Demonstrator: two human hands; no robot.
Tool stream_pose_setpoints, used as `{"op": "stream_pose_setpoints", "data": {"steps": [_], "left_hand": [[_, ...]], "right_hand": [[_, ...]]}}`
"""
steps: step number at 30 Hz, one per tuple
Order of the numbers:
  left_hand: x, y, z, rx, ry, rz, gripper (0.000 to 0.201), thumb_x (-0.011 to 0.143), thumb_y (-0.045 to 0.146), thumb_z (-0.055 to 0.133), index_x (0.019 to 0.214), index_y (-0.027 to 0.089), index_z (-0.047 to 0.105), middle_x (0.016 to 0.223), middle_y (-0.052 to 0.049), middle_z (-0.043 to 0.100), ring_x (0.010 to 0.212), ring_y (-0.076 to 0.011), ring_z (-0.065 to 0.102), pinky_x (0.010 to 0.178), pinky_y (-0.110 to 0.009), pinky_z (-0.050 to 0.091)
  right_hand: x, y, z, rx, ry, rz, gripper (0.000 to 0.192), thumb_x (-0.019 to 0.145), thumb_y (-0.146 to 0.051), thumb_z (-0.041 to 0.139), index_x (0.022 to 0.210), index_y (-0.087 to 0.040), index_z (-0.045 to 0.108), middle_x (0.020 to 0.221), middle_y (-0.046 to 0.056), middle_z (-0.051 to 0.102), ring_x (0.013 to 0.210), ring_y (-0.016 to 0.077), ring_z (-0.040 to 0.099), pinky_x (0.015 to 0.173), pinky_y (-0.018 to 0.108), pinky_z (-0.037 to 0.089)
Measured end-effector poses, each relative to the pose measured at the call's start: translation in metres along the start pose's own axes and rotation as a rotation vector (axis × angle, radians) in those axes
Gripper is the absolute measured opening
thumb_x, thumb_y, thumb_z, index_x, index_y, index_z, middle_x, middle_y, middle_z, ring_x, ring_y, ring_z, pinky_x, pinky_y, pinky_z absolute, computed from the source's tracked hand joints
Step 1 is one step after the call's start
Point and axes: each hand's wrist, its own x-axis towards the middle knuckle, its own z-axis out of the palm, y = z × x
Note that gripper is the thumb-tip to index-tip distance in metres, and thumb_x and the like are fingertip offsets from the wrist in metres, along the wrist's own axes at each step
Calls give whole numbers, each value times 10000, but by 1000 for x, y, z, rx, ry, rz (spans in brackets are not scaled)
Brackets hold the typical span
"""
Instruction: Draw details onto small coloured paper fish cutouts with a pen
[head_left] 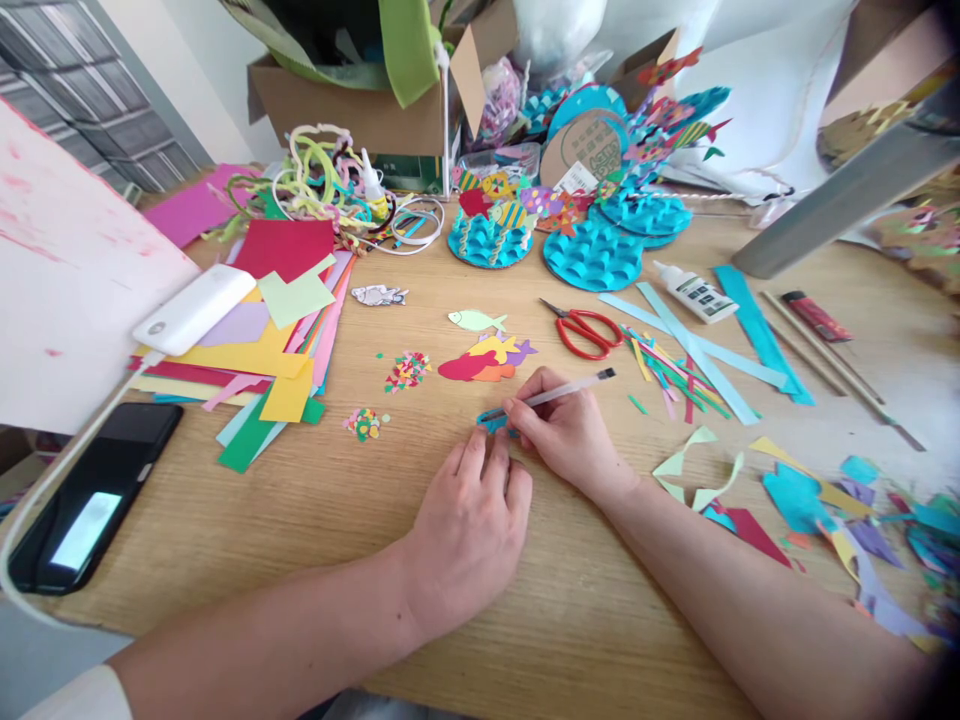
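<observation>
My right hand (559, 425) grips a pen (574, 387) with a clear barrel, its tip down at a small blue paper piece (493, 420). Fingertips of my left hand (476, 500) press on the lower edge of that piece, fingers stretched out flat, and cover part of it. Just beyond lie paper fish cutouts in red (466, 366), yellow (496, 347), orange and purple, overlapping. A pale green paper fish (478, 320) with a drawn face lies behind them. Small piles of paper triangles (409, 371) and paper dots (365, 424) sit to the left.
Red-handled scissors (585, 332), a glue bottle (697, 292) and paper strips (697, 350) lie right of centre. Paper scraps (799, 497) spread at the right. Coloured paper sheets (285, 250), a power bank (193, 310) and a phone (94, 500) are left. Blue decorated discs (592, 255) stand behind.
</observation>
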Motion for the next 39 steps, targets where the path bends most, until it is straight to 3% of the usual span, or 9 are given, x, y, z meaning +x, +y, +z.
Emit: {"op": "stream_pose_setpoints", "data": {"steps": [26,39], "left_hand": [[-1,1,-1,-4,4,-8,282,879,197,458,1091,54,578,1249,-215,566,1177,-320,509,975,-429,415],[-1,1,1,-2,13,-8,271,873,204,474,1083,66,574,1274,-213,554,1188,-319,501,978,-436,408]], "right_hand": [[-1,-4,-1,18,-43,-4,199,788,-325,629,705,-206,494,527,-36,560,421,101,499,408,217,380],[-1,-3,0,-25,2,7,183,772,-304,623,688,-207,492,526,-28,558,428,109,490,408,233,377]]}}
